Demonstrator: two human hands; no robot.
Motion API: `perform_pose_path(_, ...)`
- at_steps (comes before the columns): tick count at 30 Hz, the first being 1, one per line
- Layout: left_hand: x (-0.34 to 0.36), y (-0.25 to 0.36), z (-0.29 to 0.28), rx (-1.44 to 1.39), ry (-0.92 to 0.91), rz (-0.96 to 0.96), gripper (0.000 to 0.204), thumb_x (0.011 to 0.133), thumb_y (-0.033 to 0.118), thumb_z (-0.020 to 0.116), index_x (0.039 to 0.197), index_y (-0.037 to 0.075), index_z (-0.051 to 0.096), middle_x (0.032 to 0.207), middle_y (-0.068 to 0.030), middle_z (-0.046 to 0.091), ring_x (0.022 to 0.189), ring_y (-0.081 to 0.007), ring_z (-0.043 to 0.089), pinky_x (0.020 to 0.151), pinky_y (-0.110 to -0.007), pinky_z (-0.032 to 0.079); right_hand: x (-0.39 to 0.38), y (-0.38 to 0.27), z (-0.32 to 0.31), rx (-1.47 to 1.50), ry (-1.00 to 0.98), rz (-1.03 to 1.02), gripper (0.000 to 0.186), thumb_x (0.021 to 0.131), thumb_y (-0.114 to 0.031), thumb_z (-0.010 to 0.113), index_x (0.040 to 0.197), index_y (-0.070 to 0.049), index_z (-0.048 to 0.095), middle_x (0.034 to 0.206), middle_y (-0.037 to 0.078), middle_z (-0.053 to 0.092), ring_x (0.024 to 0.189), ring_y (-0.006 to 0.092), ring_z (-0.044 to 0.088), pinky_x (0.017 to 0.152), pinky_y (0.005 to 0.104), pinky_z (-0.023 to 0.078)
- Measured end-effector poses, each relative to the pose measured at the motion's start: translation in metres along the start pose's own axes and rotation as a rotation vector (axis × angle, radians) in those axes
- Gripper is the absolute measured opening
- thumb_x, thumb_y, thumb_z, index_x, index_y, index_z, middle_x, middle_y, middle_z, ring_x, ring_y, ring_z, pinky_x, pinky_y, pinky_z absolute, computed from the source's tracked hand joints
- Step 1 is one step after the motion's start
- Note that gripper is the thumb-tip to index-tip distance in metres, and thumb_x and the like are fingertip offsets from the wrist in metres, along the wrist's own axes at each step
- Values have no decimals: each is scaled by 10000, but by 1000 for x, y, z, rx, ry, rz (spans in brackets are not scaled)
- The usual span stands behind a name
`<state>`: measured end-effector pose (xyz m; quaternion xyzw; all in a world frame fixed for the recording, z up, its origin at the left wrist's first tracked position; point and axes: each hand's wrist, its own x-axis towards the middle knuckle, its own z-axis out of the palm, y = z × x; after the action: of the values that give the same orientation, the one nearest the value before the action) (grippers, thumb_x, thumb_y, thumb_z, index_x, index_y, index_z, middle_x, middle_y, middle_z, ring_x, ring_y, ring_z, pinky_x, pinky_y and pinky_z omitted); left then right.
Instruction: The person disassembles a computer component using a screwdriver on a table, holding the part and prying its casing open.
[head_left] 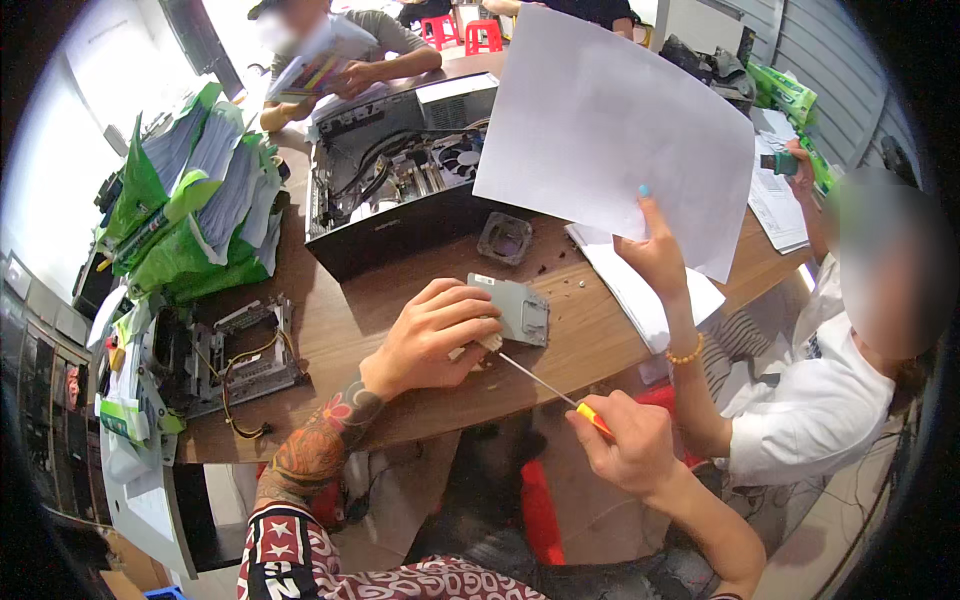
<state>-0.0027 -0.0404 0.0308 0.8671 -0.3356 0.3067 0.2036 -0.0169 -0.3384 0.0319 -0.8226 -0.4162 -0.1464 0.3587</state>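
1. One grey metal box (pixel 522 315) lay on the one brown table (pixel 380 425), near its front edge; directions run from this box
2. One left hand (pixel 432 335), fingers bent and close together, sat at 8 to 9 o'clock, beside the box; I could not tell whether it gripped anything
3. One right hand (pixel 630 445) was closed around one screwdriver (pixel 593 416) at 5 o'clock, the tip by the left fingertips
4. One fan frame (pixel 504 238) lay at 12 o'clock, one open computer case (pixel 400 222) at 10 to 11, one metal frame (pixel 235 362) at 9
5. Two other people were there; one's raised hand (pixel 655 260) held one large sheet (pixel 625 130), at 1 o'clock
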Motion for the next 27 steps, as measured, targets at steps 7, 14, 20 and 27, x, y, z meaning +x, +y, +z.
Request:
perform_pose_path(7, -2, 1, -2, -55, -53, 18, 312, 675, 42, 779, 978, 89, 723, 1067, -75, 722, 1047, -288, 670, 914, -452, 508, -1, 6, 0, 124, 23, 67, 166, 848, -146, 779, 898, -25, 675, 722, 112, 643, 570, 287, 635, 510, 368, 497)
perform_pose_path(14, -6, -4, 2, -9, -23, 42, 304, 691, 46, 794, 983, 91, 723, 1043, -58, 720, 1023, -269, 670, 896, -445, 509, 3, 3, -7, 359, -126, 380, 326, 979, -302, 653, 873, 3, 694, 723, 134, 660, 610, 230, 662, 571, 359, 504)
perform_pose_path(20, -3, -3, 1, -11, -17, 22, 307, 700, 64, 799, 995, 89, 718, 1036, -54, 722, 1014, -267, 673, 904, -443, 508, 4, 20, -12, 797, -310, 851, 547, 1048, -445, 520, 798, 3, 712, 632, 12, 558, 637, 64, 491, 604, 243, 411)
perform_pose_path(27, -7, -8, 4, -10, -7, 16, 301, 693, 29, 782, 982, 84, 719, 1038, -57, 722, 1014, -264, 673, 918, -447, 508, 0, 15, -3, 472, -141, 542, 245, 937, -224, 722, 835, -2, 708, 683, 72, 629, 617, 139, 582, 573, 303, 452)
